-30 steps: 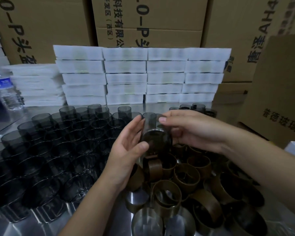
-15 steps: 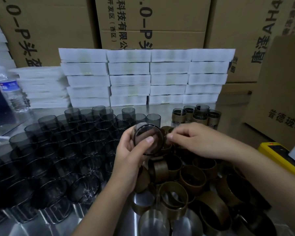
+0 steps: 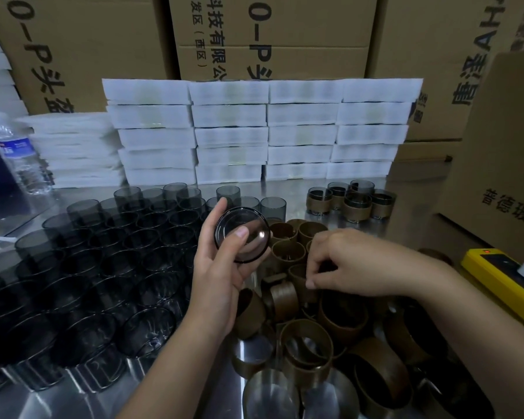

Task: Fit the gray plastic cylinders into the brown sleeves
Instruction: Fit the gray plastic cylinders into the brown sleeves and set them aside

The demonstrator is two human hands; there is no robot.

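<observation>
Cardboard boxes (image 3: 285, 31): stacked as a wall behind the far edge of the bench, printed with dark lettering.
Bench (image 3: 73, 400): shiny metal, with most of its top covered.
White foam trays (image 3: 230, 116): piled in rows five high along the far edge, with a lower pile toward the far left corner.
Gray cylinders (image 3: 109, 267): upright and packed close together, filling the left half of the bench.
Brown sleeves (image 3: 309, 349): a loose heap on the right half toward the near edge, some standing and some on their sides.
Sleeved cylinders (image 3: 351, 204): a small cluster near the far edge, right of the middle.
Yellow device (image 3: 496, 276): at the right edge.
Water bottle (image 3: 22, 158): upright near the far left corner.
Left hand (image 3: 221, 276): lifted above the middle of the bench, fingers and thumb wrapped round the held cylinder (image 3: 242, 234), which is tipped with one round end toward the camera.
Right hand (image 3: 345, 264): palm down on the sleeve heap with fingers curled; I cannot tell whether it grips one.
</observation>
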